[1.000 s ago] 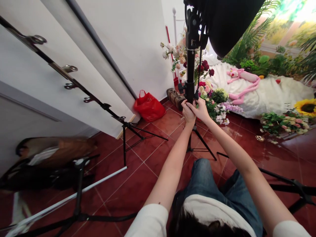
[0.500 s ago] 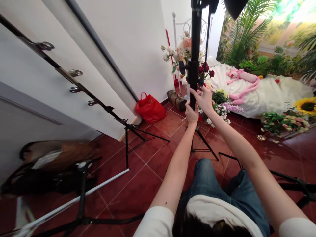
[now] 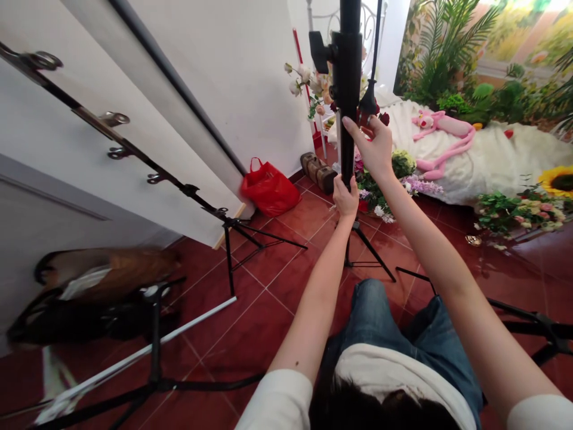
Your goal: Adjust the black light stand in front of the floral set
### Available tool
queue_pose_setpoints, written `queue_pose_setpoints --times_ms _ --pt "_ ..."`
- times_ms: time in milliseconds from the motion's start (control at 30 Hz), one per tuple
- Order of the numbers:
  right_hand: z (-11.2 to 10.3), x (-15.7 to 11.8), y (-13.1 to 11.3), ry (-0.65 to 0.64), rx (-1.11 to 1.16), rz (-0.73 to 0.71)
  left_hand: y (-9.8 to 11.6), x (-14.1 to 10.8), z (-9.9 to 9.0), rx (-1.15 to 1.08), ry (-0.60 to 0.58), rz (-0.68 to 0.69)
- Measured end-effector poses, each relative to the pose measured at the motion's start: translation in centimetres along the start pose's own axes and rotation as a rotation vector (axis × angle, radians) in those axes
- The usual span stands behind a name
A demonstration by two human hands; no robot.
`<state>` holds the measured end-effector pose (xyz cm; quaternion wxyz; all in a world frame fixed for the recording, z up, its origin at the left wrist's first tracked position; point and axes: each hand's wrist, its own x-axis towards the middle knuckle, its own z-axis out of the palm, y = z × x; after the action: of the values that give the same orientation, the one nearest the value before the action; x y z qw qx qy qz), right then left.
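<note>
A black light stand point(image 3: 348, 134) rises upright in front of me, with a collar and a black clamp knob point(image 3: 320, 52) on its pole. My left hand point(image 3: 345, 197) is wrapped round the lower pole. Higher up, just under the collar, my right hand point(image 3: 375, 146) grips the pole, its thumb along the front and its fingers bent on the right side. Close above those fingers hangs a black cable with a thick end point(image 3: 368, 98). The stand's spread legs point(image 3: 373, 257) rest on the tiled floor, and its top is outside the view.
To the left, a black bar with clips point(image 3: 96, 122) slopes down to another stand. A red bag point(image 3: 271, 190) sits by the wall. A white pole point(image 3: 179, 331) and dark stand legs point(image 3: 154, 358) lie near me. Flowers point(image 3: 519, 212) and a pink plush toy point(image 3: 447, 128) are at the right.
The collar and knob sit higher in view, and more of the pole shows beneath them. My right hand has moved up along the stand, while my left hand stays low on it.
</note>
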<state>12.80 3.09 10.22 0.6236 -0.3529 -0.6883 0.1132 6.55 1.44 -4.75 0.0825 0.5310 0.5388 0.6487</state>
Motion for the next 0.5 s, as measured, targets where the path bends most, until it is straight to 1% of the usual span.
queue_pose_setpoints --times_ms 100,167,267,367,433,500 --pt "-1.1 -1.8 -0.1 -0.014 0.002 0.032 0.1 0.0 -0.1 0.023 -0.013 -0.009" --pt "-2.1 -3.2 -0.3 -0.045 -0.034 0.073 0.2 0.0 -0.2 0.028 -0.011 -0.014" --pt "-3.6 -5.6 -0.3 -0.153 -0.149 0.092 0.4 0.0 -0.3 0.033 0.002 -0.014" --pt "-4.6 -8.6 0.8 -0.289 -0.282 0.068 0.5 0.0 -0.3 0.034 -0.007 -0.022" --pt "-4.9 -10.2 1.9 -0.347 -0.351 0.077 0.5 0.1 -0.3 0.029 -0.016 -0.037" --pt "-4.9 -11.2 3.0 -0.381 -0.394 0.099 0.5 0.1 -0.2 0.024 -0.021 -0.047"
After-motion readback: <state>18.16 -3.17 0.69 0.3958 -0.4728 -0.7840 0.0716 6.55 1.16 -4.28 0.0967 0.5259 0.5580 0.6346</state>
